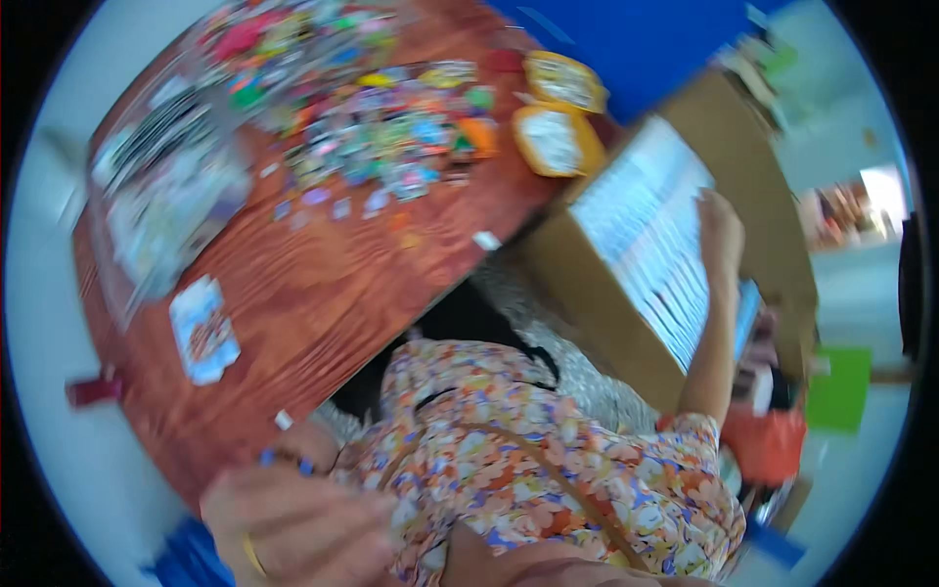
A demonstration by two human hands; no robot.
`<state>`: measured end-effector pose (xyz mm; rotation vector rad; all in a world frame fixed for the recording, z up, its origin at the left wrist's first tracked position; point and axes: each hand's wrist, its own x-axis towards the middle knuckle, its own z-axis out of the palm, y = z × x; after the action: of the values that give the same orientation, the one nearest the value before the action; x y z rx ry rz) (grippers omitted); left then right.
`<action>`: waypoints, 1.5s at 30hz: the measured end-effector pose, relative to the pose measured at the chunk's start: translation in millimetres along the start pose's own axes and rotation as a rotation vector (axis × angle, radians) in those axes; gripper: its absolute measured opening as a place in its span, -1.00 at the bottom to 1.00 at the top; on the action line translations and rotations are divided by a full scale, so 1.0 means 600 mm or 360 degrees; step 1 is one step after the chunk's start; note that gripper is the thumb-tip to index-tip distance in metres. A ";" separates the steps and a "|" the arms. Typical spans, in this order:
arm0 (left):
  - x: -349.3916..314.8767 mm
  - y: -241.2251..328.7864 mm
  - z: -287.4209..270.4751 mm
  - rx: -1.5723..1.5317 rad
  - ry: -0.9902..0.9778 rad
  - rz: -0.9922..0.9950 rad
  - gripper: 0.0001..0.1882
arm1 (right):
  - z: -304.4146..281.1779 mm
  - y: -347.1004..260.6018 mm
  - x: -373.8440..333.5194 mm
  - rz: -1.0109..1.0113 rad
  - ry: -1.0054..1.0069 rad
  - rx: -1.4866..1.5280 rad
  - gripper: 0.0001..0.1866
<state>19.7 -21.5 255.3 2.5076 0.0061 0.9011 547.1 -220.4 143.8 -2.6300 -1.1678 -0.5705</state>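
White-blue thin packets (641,230) in brown cardboard box (587,289) | we judge light, bendable; pinch edges | right hand (720,230) at packets, left hand (298,528) apart; both grips unclear

Reddish table (333,279) with colourful small pieces (377,137); a clear bag (176,215); two yellow packs (553,142); a pale packet (205,330)

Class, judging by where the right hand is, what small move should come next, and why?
Probably the right hand should pinch one item and ease it up: it is at the closely packed row of pale items in the open cardboard box. Blur hides whether its fingers already grip one.
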 end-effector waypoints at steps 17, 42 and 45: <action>-0.470 -0.278 0.100 0.1662 0.1100 -0.2471 -0.27 | 0.156 -0.694 -0.119 -0.1785 -0.1365 0.1579 -0.78; -0.362 -0.155 0.146 -0.0031 0.1846 -0.1947 -0.84 | 0.103 -0.784 -0.136 -0.0796 -0.2355 0.2456 -0.60; -0.318 -0.145 0.181 -0.0161 0.1729 -0.1898 -0.77 | 0.173 -0.809 -0.126 -0.1111 -0.2548 0.2458 -0.64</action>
<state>-51.4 -21.1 30.0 1.1760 1.5053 1.3937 166.0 86.9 33.0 -0.8078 -1.5671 1.8738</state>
